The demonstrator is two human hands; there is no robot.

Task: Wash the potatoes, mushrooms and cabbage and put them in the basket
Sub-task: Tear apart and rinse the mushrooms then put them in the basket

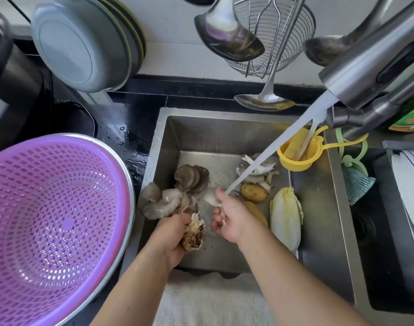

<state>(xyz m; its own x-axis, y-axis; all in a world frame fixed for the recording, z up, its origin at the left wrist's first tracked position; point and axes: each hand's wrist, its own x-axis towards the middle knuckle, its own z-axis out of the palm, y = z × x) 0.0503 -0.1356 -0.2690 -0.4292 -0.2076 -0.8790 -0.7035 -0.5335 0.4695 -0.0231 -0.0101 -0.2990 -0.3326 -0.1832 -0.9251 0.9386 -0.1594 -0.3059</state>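
Note:
In the steel sink [318, 208], my left hand [170, 236] grips a big grey oyster mushroom cluster [175, 196] by its dirty brown base. My right hand [231, 215] pinches a single pale mushroom piece [210, 197] under the running water stream [271, 151]. More mushrooms [257, 170] lie at the sink's back. A potato [254, 192] sits just right of my right hand, with a second one partly hidden behind my wrist. A napa cabbage [286, 215] lies along the sink's right side. The purple basket [53, 227] stands empty on the counter to the left.
The faucet [370, 67] reaches in from the upper right. A yellow strainer [300, 154] hangs in the sink's back right corner. Ladles [229, 36] and a wire skimmer hang above. Bowls [83, 43] lean at the back left. A white towel [213, 300] covers the front edge.

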